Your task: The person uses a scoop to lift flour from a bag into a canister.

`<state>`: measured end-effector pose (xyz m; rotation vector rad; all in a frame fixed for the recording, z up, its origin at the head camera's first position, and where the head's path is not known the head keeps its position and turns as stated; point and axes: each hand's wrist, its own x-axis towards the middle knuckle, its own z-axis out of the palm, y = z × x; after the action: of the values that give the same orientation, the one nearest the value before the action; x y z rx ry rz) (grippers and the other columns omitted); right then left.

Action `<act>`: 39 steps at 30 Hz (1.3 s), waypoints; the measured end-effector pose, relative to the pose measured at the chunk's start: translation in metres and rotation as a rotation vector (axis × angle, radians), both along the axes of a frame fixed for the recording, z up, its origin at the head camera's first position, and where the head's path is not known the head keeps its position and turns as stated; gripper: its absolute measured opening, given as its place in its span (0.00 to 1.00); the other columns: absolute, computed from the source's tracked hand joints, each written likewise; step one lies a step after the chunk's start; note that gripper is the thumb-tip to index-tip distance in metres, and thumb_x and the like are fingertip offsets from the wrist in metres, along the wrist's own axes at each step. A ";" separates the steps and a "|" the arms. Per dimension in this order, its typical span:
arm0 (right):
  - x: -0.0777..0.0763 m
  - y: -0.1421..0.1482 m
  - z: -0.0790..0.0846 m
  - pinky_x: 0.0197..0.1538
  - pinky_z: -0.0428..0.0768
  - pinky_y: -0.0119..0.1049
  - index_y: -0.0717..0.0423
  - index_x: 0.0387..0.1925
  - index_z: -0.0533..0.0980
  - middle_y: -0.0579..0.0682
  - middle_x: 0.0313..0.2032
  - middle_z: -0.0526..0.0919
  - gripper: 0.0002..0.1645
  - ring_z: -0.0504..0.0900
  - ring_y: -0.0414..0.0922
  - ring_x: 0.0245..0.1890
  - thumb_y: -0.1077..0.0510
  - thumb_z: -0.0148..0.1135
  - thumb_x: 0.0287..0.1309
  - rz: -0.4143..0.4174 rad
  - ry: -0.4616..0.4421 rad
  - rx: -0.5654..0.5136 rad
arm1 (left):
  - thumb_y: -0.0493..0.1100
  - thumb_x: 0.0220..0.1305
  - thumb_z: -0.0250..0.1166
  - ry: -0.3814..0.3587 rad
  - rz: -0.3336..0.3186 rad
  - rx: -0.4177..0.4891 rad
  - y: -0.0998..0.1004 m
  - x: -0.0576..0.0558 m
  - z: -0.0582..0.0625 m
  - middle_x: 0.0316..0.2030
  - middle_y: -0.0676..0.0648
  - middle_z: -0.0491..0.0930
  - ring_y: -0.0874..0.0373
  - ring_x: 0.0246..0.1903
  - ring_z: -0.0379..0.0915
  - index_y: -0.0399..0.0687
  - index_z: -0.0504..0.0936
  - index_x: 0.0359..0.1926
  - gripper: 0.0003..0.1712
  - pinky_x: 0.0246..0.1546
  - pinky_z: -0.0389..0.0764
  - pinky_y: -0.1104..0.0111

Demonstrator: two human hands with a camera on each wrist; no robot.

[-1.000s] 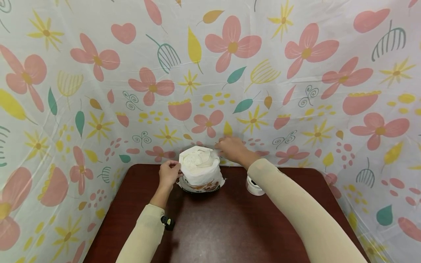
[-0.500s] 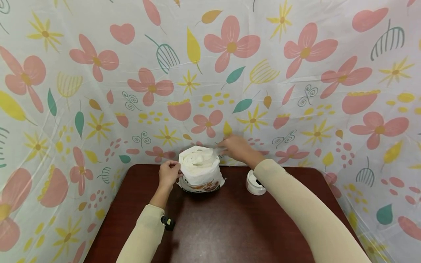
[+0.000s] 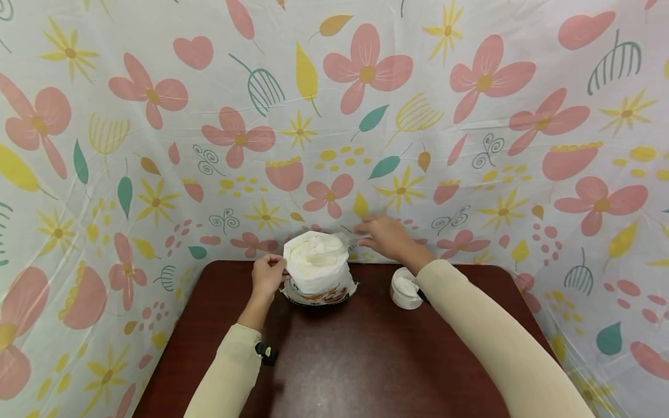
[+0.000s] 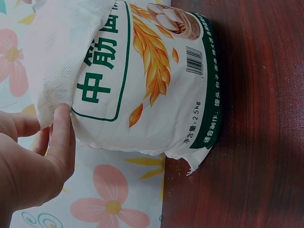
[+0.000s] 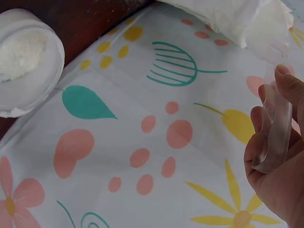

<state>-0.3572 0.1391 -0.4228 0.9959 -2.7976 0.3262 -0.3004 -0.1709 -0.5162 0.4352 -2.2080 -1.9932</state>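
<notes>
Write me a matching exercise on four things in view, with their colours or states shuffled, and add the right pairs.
1. Left hand
2. Right hand
3. Tub
4. Table

A. Dark reddish brown
B. Grips a clear tool
C. Has white powder inside
D. Pinches the edge of the bag

Pairs: 1-D, 2-B, 3-C, 4-A

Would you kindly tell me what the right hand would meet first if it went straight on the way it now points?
Most likely the open white bag: in the head view the right hand points toward its top, clear utensil leading, though depth there is hard to judge.
</notes>
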 end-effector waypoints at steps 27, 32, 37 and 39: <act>0.024 0.011 -0.055 0.49 0.87 0.51 0.51 0.55 0.85 0.53 0.52 0.86 0.21 0.84 0.53 0.51 0.51 0.73 0.62 -0.076 0.001 -0.342 | 0.36 0.72 0.62 0.003 -0.006 0.003 0.001 0.000 0.000 0.34 0.42 0.79 0.60 0.24 0.82 0.30 0.81 0.49 0.12 0.46 0.91 0.46; 0.029 0.011 -0.055 0.55 0.86 0.56 0.50 0.55 0.85 0.57 0.56 0.85 0.21 0.81 0.57 0.58 0.51 0.73 0.62 -0.108 -0.026 -0.363 | 0.36 0.72 0.61 -0.001 -0.008 -0.002 0.000 0.000 0.000 0.34 0.41 0.79 0.59 0.25 0.83 0.31 0.82 0.49 0.12 0.47 0.91 0.46; 0.029 0.011 -0.055 0.62 0.82 0.61 0.51 0.56 0.85 0.61 0.60 0.83 0.21 0.76 0.61 0.65 0.52 0.73 0.62 -0.116 -0.033 -0.369 | 0.37 0.72 0.62 -0.008 -0.009 0.000 0.000 0.000 0.000 0.35 0.41 0.79 0.58 0.25 0.83 0.32 0.82 0.49 0.11 0.47 0.91 0.47; 0.029 0.011 -0.055 0.63 0.82 0.61 0.51 0.56 0.85 0.60 0.60 0.83 0.21 0.76 0.61 0.66 0.52 0.73 0.61 -0.115 -0.037 -0.377 | 0.37 0.72 0.62 -0.010 -0.007 -0.001 0.000 0.000 0.000 0.35 0.41 0.79 0.58 0.26 0.83 0.32 0.82 0.49 0.11 0.47 0.91 0.47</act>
<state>-0.3281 0.1504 -0.4780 0.7451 -2.6654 0.8244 -0.3004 -0.1712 -0.5164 0.4390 -2.2193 -1.9983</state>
